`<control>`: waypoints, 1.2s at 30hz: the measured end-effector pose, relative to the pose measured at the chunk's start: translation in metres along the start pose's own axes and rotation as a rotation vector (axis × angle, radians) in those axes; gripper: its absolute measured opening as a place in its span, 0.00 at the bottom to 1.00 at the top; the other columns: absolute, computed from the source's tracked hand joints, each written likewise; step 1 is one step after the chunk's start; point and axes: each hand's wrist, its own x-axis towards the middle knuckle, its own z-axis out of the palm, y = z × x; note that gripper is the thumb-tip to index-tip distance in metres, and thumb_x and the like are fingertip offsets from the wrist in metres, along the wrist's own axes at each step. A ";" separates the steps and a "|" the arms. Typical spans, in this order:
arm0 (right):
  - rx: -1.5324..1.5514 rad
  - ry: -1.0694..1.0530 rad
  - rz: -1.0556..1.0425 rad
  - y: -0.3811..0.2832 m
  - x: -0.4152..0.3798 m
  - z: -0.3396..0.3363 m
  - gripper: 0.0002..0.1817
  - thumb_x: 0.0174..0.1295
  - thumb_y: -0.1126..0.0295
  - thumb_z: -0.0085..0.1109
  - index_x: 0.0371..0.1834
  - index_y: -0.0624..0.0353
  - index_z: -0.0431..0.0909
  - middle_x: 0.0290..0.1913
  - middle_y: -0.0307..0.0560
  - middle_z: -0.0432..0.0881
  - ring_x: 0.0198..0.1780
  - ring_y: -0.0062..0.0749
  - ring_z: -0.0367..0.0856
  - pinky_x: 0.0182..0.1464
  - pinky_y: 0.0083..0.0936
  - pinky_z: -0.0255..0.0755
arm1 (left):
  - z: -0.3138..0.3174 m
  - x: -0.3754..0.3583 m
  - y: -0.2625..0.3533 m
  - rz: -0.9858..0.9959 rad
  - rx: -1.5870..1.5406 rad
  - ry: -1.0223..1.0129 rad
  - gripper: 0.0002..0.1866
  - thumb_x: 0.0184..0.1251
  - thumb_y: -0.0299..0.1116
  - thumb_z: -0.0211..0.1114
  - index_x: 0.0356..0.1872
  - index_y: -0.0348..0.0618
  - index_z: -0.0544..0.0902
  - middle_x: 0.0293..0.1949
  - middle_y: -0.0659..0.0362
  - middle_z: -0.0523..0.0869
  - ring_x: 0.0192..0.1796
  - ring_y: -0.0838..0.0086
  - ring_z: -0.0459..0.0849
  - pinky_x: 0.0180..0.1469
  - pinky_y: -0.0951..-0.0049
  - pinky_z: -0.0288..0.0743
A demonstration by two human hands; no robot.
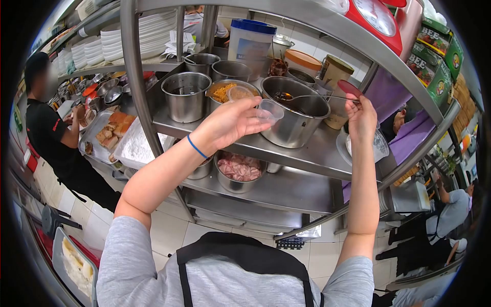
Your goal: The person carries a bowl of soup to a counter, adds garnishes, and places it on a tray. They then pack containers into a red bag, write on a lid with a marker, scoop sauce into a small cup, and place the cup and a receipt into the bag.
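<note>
My left hand [234,122] is closed on a small clear plastic cup [271,112], held tilted at the near left side of a large steel pot [291,130]. Dark sauce fills part of that pot. In my right hand [362,116] is the thin handle of a ladle [327,96], its bowl over the sauce inside the rim. Behind my left fingers, another clear plastic cup [240,93] sits in a pan of yellow-orange food [223,92]. A steel pot of dark liquid [186,105] stands to the left.
Steel shelf posts [136,61] frame my reach, and an upper shelf [307,15] crosses overhead. Below is a pot of pinkish pieces [239,167]. A clear plastic container [376,146] lies beside my right forearm. Co-workers [51,117] stand left and right.
</note>
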 end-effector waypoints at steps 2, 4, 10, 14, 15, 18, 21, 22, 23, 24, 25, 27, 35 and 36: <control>0.006 -0.016 -0.011 -0.010 0.003 0.002 0.12 0.63 0.73 0.40 0.42 0.70 0.70 0.34 0.54 0.79 0.28 0.26 0.78 0.31 0.18 0.77 | -0.001 0.001 -0.001 0.004 -0.011 -0.003 0.25 0.67 0.35 0.48 0.60 0.30 0.56 0.50 0.39 0.71 0.52 0.53 0.75 0.56 0.66 0.72; 0.001 -0.044 -0.029 -0.022 0.000 0.008 0.13 0.64 0.71 0.41 0.45 0.71 0.69 0.35 0.54 0.79 0.28 0.25 0.77 0.32 0.17 0.77 | -0.002 0.000 -0.002 0.006 -0.023 -0.001 0.25 0.67 0.34 0.48 0.60 0.30 0.56 0.50 0.39 0.71 0.52 0.52 0.74 0.56 0.66 0.71; -0.127 -0.301 -0.141 -0.053 -0.035 0.045 0.15 0.66 0.68 0.42 0.45 0.70 0.70 0.35 0.53 0.79 0.29 0.23 0.77 0.33 0.16 0.75 | -0.005 0.002 -0.005 0.037 -0.094 -0.070 0.23 0.68 0.33 0.46 0.58 0.27 0.57 0.51 0.40 0.71 0.53 0.55 0.74 0.57 0.65 0.71; -0.259 -0.430 -0.313 -0.065 -0.064 0.063 0.15 0.67 0.66 0.41 0.42 0.68 0.70 0.35 0.53 0.78 0.30 0.23 0.77 0.33 0.17 0.74 | -0.004 0.000 -0.004 0.033 -0.079 -0.062 0.20 0.67 0.32 0.45 0.54 0.25 0.61 0.51 0.41 0.71 0.52 0.59 0.75 0.55 0.66 0.73; -0.306 -0.450 -0.409 -0.067 -0.066 0.064 0.15 0.67 0.66 0.41 0.42 0.68 0.70 0.36 0.53 0.78 0.30 0.23 0.77 0.33 0.17 0.74 | -0.003 0.000 -0.004 0.047 -0.053 -0.061 0.22 0.68 0.33 0.45 0.56 0.23 0.59 0.51 0.41 0.70 0.54 0.59 0.73 0.58 0.63 0.70; -0.278 -0.374 -0.440 -0.072 -0.058 0.057 0.14 0.67 0.66 0.41 0.42 0.68 0.71 0.36 0.52 0.79 0.30 0.22 0.77 0.34 0.16 0.73 | -0.005 0.001 -0.006 0.054 -0.091 -0.067 0.21 0.67 0.32 0.45 0.53 0.23 0.61 0.52 0.42 0.70 0.54 0.58 0.73 0.58 0.63 0.71; -0.247 -0.264 -0.402 -0.061 -0.035 0.039 0.14 0.67 0.66 0.42 0.42 0.68 0.71 0.36 0.51 0.79 0.30 0.20 0.77 0.34 0.16 0.73 | -0.006 0.003 -0.006 0.040 -0.095 -0.032 0.19 0.67 0.31 0.45 0.52 0.23 0.62 0.53 0.43 0.69 0.54 0.58 0.73 0.58 0.62 0.71; -0.321 -0.240 -0.343 -0.051 -0.026 0.032 0.14 0.67 0.66 0.42 0.42 0.68 0.71 0.36 0.50 0.79 0.29 0.20 0.76 0.34 0.16 0.73 | -0.005 0.002 -0.006 0.041 -0.095 -0.033 0.19 0.67 0.31 0.45 0.52 0.23 0.62 0.53 0.43 0.69 0.54 0.58 0.73 0.58 0.62 0.71; -0.394 -0.216 -0.284 -0.039 -0.019 0.026 0.14 0.67 0.66 0.42 0.42 0.68 0.72 0.35 0.50 0.79 0.29 0.20 0.76 0.34 0.15 0.73 | -0.004 0.001 -0.005 0.041 -0.090 -0.023 0.19 0.67 0.31 0.45 0.51 0.23 0.62 0.54 0.44 0.68 0.54 0.58 0.73 0.58 0.62 0.71; -0.471 -0.212 -0.206 -0.026 -0.012 0.020 0.15 0.67 0.66 0.42 0.41 0.69 0.72 0.36 0.50 0.79 0.30 0.20 0.77 0.35 0.15 0.73 | -0.003 0.000 -0.005 0.041 -0.084 -0.012 0.19 0.67 0.31 0.45 0.51 0.23 0.63 0.54 0.44 0.68 0.55 0.58 0.73 0.58 0.61 0.71; -0.546 -0.208 -0.128 -0.014 -0.007 0.016 0.15 0.66 0.67 0.42 0.41 0.69 0.72 0.37 0.50 0.79 0.30 0.21 0.77 0.35 0.16 0.74 | -0.003 0.001 -0.005 0.041 -0.083 -0.014 0.19 0.67 0.31 0.45 0.51 0.23 0.63 0.54 0.44 0.68 0.55 0.58 0.73 0.58 0.61 0.71; -0.568 -0.255 -0.030 0.005 -0.001 0.015 0.14 0.66 0.67 0.42 0.41 0.70 0.72 0.38 0.50 0.79 0.32 0.22 0.78 0.37 0.15 0.74 | -0.005 0.002 -0.006 0.042 -0.091 -0.001 0.19 0.67 0.31 0.46 0.51 0.23 0.63 0.56 0.44 0.67 0.56 0.57 0.72 0.58 0.61 0.70; -0.348 -0.505 0.375 0.002 0.006 0.030 0.14 0.66 0.70 0.39 0.44 0.71 0.70 0.42 0.54 0.78 0.39 0.27 0.79 0.44 0.16 0.74 | -0.002 0.000 -0.005 0.055 -0.057 -0.026 0.21 0.67 0.33 0.47 0.52 0.22 0.62 0.58 0.43 0.65 0.57 0.56 0.70 0.59 0.60 0.69; -0.347 -0.503 0.375 -0.002 0.005 0.028 0.14 0.66 0.70 0.39 0.44 0.71 0.70 0.42 0.54 0.78 0.39 0.27 0.79 0.44 0.16 0.74 | -0.001 0.000 -0.005 0.055 -0.060 -0.021 0.22 0.67 0.33 0.47 0.52 0.22 0.62 0.58 0.43 0.65 0.57 0.56 0.70 0.59 0.60 0.69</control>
